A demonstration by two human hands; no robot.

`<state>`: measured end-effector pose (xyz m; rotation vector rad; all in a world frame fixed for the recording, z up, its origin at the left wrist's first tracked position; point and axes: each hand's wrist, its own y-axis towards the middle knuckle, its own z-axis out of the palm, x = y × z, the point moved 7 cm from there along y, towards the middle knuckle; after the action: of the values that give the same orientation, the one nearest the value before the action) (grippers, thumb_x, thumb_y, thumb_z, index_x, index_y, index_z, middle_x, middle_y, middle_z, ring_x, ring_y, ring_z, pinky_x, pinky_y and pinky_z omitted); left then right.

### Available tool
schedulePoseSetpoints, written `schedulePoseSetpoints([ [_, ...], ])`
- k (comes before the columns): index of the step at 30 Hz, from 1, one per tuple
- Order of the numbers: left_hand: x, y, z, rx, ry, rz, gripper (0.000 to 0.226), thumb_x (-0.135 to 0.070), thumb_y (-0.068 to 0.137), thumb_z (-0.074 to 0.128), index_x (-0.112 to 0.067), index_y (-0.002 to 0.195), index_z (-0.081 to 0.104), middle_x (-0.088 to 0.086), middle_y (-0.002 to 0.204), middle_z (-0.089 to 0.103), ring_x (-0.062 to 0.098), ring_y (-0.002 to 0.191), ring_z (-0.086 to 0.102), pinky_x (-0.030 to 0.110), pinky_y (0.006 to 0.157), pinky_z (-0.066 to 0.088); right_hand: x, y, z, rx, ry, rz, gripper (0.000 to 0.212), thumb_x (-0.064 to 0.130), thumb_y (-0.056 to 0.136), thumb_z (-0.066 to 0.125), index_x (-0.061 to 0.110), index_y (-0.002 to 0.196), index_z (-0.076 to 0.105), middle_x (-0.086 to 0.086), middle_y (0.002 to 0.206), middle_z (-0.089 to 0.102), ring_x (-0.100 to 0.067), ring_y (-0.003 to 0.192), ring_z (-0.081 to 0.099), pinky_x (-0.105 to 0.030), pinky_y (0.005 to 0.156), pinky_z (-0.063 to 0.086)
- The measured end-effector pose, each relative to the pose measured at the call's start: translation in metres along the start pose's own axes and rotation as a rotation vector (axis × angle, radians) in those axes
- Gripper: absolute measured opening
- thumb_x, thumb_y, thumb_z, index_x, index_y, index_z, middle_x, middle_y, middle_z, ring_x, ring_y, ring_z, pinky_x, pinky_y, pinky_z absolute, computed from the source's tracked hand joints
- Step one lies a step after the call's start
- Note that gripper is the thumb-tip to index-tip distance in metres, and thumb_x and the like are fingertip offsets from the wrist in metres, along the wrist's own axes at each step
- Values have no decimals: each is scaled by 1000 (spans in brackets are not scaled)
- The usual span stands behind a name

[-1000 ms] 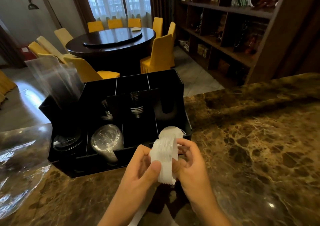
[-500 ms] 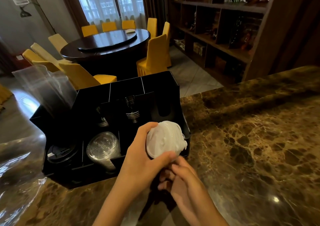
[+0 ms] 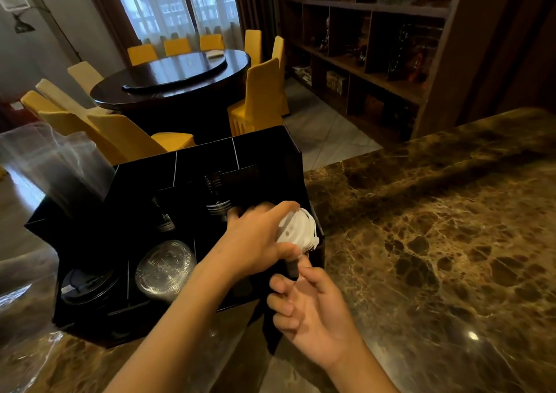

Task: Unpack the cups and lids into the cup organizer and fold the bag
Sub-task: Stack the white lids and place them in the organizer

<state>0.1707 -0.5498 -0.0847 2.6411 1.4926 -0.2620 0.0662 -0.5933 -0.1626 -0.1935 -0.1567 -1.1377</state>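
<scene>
Now left hand (image 3: 255,236) grips white lid stack (image 3: 298,230) over cup organizer (image 3: 264,148) right front compartment; lower stack level, release. Right hand (image 3: 313,311) loosely curled, empty, near organizer front.

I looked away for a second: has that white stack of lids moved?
Yes. The white stack of lids, gripped by the left hand, has gone away from the person, from in front of the black organizer to over its front right compartment.

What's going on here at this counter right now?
A person is loading a black cup organizer on a marble counter. The left hand grips a stack of white lids over its front right compartment. The right hand hovers just below, loosely curled. Clear lids and black lids already sit in other front slots.
</scene>
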Motion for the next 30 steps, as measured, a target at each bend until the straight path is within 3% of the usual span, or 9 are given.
schedulePoseSetpoints([
  [2,2,0,7,17,77,14,78,-61,83,66,-47,147,24,-6,149,48,24,140,36,58,110,21,-2,1,-7,-20,7,2,40,18,83,74,25,113,49,-16,81,57,-22,53,52,-25,38,40],
  [7,3,9,17,31,126,-18,79,-66,80,63,-48,148,27,-5,149,49,27,139,34,59,106,25,-4,3,-19,-59,7,15,39,22,90,67,29,119,43,-17,82,59,-22,52,54,-23,37,39],
  [11,-2,15,28,60,155,-47,81,-65,76,63,-50,148,29,-2,145,50,30,134,39,58,102,29,-9,3,-24,-76,60,46,45,17,80,79,23,113,49,-18,79,59,-23,49,53,-24,34,39],
  [15,-2,18,31,68,170,-64,82,-65,70,65,-49,145,33,-2,136,55,28,128,48,58,100,30,-11,1,-26,-102,115,25,34,17,84,68,24,113,51,-18,77,58,-24,47,52,-23,33,38],
  [22,-5,21,32,86,223,-72,87,-65,69,71,-46,145,33,-3,136,55,28,125,53,57,100,30,-13,-14,-35,-261,140,-6,56,10,78,65,30,131,59,-16,73,58,-22,44,49,-22,34,34],
  [30,-16,11,36,-26,348,-56,72,-59,76,69,-38,139,40,-1,131,60,29,118,60,57,101,28,-12,-37,-64,-492,147,-62,41,11,92,46,10,127,67,-14,63,55,-20,38,43,-19,32,29],
])
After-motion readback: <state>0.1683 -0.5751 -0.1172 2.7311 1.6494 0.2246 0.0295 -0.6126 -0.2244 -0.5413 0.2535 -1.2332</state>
